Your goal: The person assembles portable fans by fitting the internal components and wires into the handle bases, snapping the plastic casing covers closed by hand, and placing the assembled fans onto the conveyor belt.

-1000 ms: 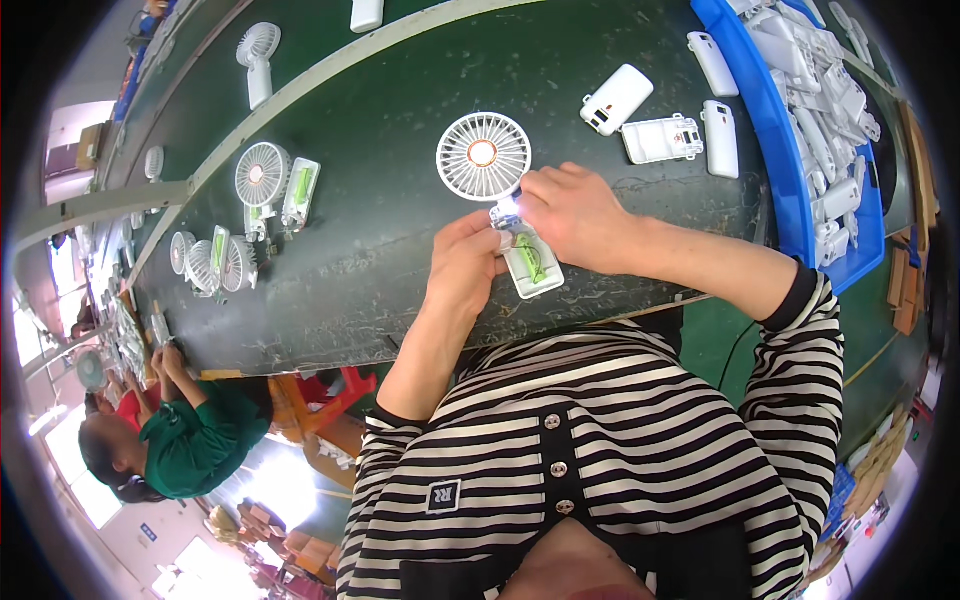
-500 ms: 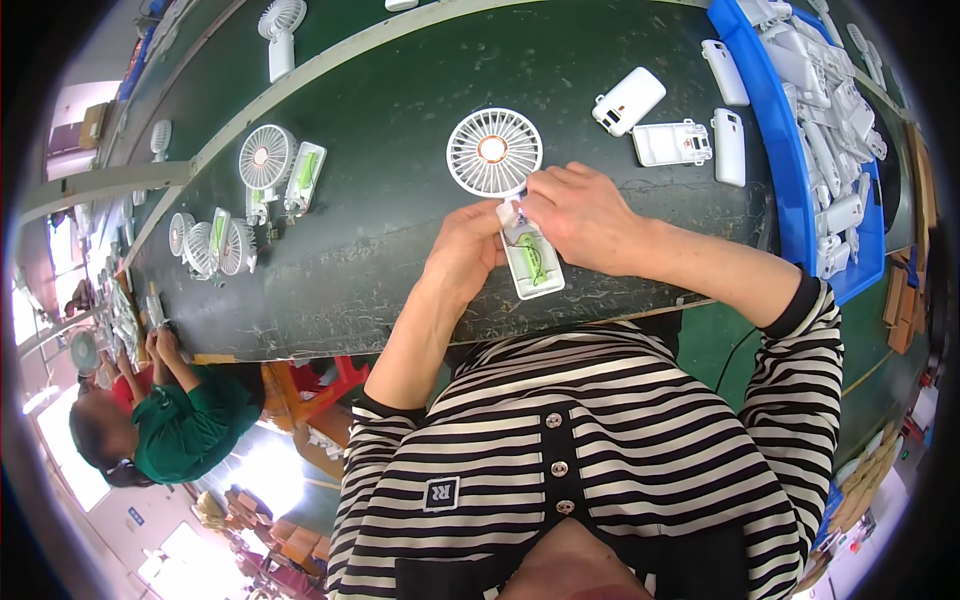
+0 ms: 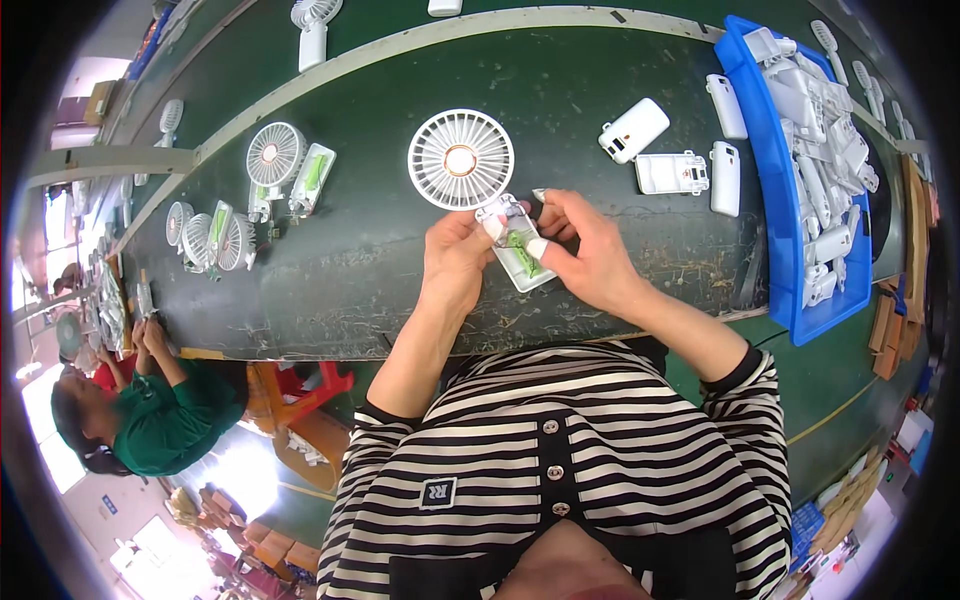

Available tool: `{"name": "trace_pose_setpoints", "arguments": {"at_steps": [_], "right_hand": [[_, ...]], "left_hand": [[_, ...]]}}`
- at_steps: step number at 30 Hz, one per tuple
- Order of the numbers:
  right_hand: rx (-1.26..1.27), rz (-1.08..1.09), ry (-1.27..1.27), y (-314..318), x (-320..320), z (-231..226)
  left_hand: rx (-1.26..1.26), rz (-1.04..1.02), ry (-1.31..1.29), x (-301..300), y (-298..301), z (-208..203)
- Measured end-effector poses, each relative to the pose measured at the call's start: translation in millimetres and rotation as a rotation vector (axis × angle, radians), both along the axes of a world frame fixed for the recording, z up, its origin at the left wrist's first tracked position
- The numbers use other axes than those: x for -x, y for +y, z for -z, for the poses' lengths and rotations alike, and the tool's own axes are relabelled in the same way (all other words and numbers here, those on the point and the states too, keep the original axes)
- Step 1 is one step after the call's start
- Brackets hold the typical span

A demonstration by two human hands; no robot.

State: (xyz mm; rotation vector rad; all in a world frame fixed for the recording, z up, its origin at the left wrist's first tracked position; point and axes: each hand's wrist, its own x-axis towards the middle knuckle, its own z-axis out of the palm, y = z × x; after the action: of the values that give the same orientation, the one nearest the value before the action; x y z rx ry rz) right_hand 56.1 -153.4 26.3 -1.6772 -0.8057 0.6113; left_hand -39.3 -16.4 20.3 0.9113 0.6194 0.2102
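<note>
A white handheld fan lies in front of me, its round fan head [image 3: 460,160] with a copper-coloured centre pointing away. Its handle shell [image 3: 524,284] is uncovered and holds a green part [image 3: 522,256], partly hidden by my fingers. My left hand [image 3: 457,258] grips the handle's left side just below the fan head, thumb on top. My right hand [image 3: 592,255] is at the handle's right side, its thumb pressed on the shell and its index finger raised near the upper edge. White coverings show on some fingertips.
White handle covers [image 3: 636,130] lie to the right, before a blue bin [image 3: 783,230] heaped with white casings. Opened fans [image 3: 275,155] with green parts sit to the left. A pale rail [image 3: 400,45] crosses the green table. A person in green [image 3: 170,425] works at far left.
My right hand has shifted from the neck of the fan toward the handle, thumb and index finger now spread. The fan head has moved slightly left, tilting the handle.
</note>
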Motion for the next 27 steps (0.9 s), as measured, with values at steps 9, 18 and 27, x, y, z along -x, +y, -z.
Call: {"name": "trace_pose_setpoints", "arguments": {"at_steps": [9, 18, 27], "right_hand": [[-0.195, 0.035, -0.039, -0.1, -2.4, -1.1], [-0.139, -0.112, -0.315, -5.0, -3.3, -1.3], [-0.180, -0.752, -1.247, -4.1, -33.9, -17.2]], "left_hand": [[-0.035, -0.016, -0.009, 3.1, 0.0, 0.6], [-0.075, -0.022, 0.008, 7.9, 2.7, 4.8], [-0.142, 0.141, 0.141, 9.0, 1.4, -6.7]]}}
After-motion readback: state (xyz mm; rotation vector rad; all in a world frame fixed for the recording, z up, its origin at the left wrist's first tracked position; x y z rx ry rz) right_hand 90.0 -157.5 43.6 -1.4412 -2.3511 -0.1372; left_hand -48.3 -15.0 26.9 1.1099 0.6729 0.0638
